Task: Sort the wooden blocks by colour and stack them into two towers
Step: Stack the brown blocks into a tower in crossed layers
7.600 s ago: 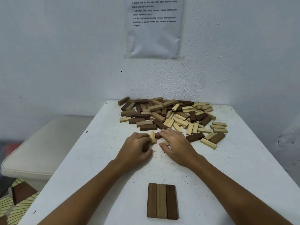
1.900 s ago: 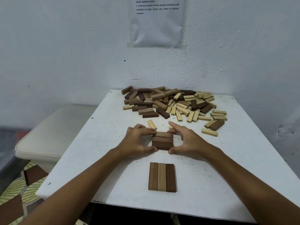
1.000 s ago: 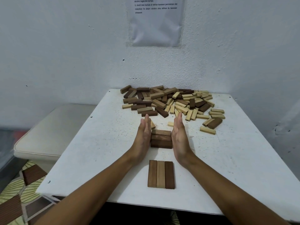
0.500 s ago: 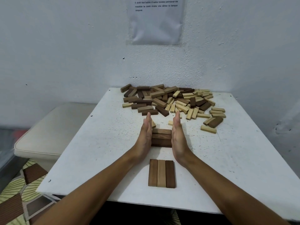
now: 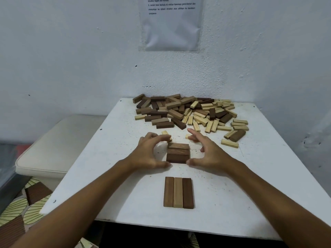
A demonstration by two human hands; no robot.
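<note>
A white bench (image 5: 250, 185) stands against a pale wall, seen from above by the person working at it. Both bare arms reach forward from the bottom of the view.

In the middle of the bench lies a row of three brown blocks (image 5: 178, 152), side by side, their long sides running left to right. The left hand (image 5: 149, 154) is at the row's left end and the right hand (image 5: 209, 154) at its right end. On each hand the fingers are spread and loosely bent in a wide claw, with the thumb tip close to the row's near corner. Neither hand grips anything; whether the thumbs touch the wood cannot be told. The left fingers (image 5: 161, 138) arch over toward the row's far left corner, while the right fingers (image 5: 194, 133) hover apart from it.

Nearer the person lies a second row of three blocks (image 5: 178, 192), long sides pointing away: brown, tan, dark brown.

At the far edge sits a loose pile of blocks (image 5: 188, 111), darker ones mostly left, pale ones mostly right. A few pale blocks lie between the pile and the hands.

A printed sheet (image 5: 171, 24) hangs on the wall. A cream cushion (image 5: 53, 147) sits left of the bench.
</note>
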